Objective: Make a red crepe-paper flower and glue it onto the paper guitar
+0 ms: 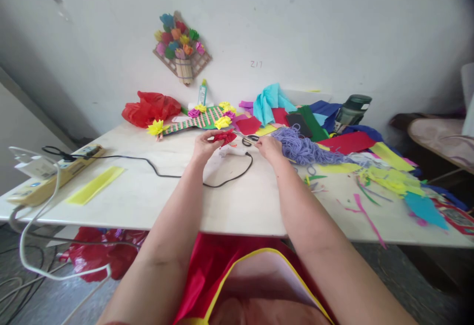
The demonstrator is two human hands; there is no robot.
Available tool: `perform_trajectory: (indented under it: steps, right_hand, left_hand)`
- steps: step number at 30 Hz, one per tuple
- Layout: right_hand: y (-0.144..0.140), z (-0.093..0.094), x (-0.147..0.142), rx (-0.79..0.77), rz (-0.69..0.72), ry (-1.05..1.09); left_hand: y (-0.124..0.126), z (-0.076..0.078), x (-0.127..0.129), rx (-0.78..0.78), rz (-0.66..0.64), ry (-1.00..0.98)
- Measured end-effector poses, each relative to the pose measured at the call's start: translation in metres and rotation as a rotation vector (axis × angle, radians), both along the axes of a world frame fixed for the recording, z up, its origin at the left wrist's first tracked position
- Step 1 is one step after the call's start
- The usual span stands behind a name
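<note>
Red paper flower [224, 138] is pinched in the left hand [203, 146] at table centre; scissors [250, 140] are touched at three o'clock by the right hand [269, 147], fingers loosely curled. Finished flowers [222, 121] are seen at twelve o'clock on a woven mat [196, 120]; uncut paper sheets [385, 167] are left.

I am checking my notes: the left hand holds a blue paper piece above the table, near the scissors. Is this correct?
Not quite: the head view shows the left hand holding a red paper piece, not a blue one. It is above the table, near the scissors.
</note>
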State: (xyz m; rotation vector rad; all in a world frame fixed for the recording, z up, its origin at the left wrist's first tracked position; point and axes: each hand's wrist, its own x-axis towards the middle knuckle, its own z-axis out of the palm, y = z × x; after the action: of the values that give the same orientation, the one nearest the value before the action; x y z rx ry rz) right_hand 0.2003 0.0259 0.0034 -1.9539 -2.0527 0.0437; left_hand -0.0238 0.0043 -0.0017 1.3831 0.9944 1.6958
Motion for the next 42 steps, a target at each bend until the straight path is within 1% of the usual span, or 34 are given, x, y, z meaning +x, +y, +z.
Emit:
perform_trajectory:
  steps: [4,6,8,10,13,14,16,18,21,23,26,29,32,35,37,39,42]
  right_hand:
    - [0.007,-0.009,0.005,-0.067,-0.039,-0.043]
    - [0.009,-0.012,0.007,-0.067,-0.035,-0.038]
    - [0.008,-0.014,0.006,-0.013,-0.026,-0.022]
    - [0.004,-0.012,0.002,0.083,-0.001,0.001]
    - [-0.004,-0.007,-0.012,0.218,0.1,0.023]
    - [-0.007,-0.005,-0.018,0.228,0.139,0.017]
    - [-0.012,-0.003,-0.031,0.2,0.239,-0.019]
    - [-0.016,-0.003,-0.044,0.151,0.299,-0.054]
    - [-0.02,-0.008,-0.059,0.077,0.327,-0.091]
    - [-0.02,-0.013,-0.066,0.064,0.328,-0.113]
    - [-0.018,-0.019,-0.074,0.076,0.315,-0.143]
    - [-0.018,-0.02,-0.075,0.082,0.302,-0.153]
    - [-0.02,-0.017,-0.068,0.122,0.272,-0.136]
    - [-0.021,-0.011,-0.055,0.136,0.204,-0.09]
    - [-0.02,-0.008,-0.045,0.116,0.115,-0.038]
    - [-0.016,-0.006,-0.035,0.128,0.031,0.051]
    - [-0.005,-0.005,-0.018,0.153,-0.06,0.275]
  left_hand:
    - [-0.001,0.0,0.0,-0.003,0.0,-0.005]
    - [-0.001,0.0,0.0,0.0,-0.003,-0.01]
    - [-0.001,-0.001,0.0,0.003,-0.004,-0.012]
    - [0.0,-0.001,0.0,-0.001,0.001,-0.01]
    - [0.001,-0.002,-0.001,-0.005,0.014,-0.008]
    - [0.001,-0.003,-0.001,-0.002,0.016,-0.006]
    - [0.002,-0.003,-0.002,0.008,0.016,-0.005]
    - [0.002,-0.003,-0.002,0.013,0.014,-0.004]
    - [0.002,-0.003,-0.002,0.009,-0.002,-0.008]
    - [0.001,-0.002,-0.001,0.012,-0.02,-0.023]
    - [0.001,-0.001,-0.001,0.02,-0.028,-0.052]
    - [0.002,-0.002,-0.003,0.028,-0.018,-0.081]
    - [0.005,-0.003,-0.004,0.039,-0.018,-0.127]
    - [0.006,-0.004,-0.006,0.048,-0.009,-0.137]
    - [0.007,-0.005,-0.007,0.048,-0.004,-0.126]
    - [0.006,-0.005,-0.007,0.045,0.001,-0.119]
    - [0.006,-0.006,-0.007,0.041,0.005,-0.105]
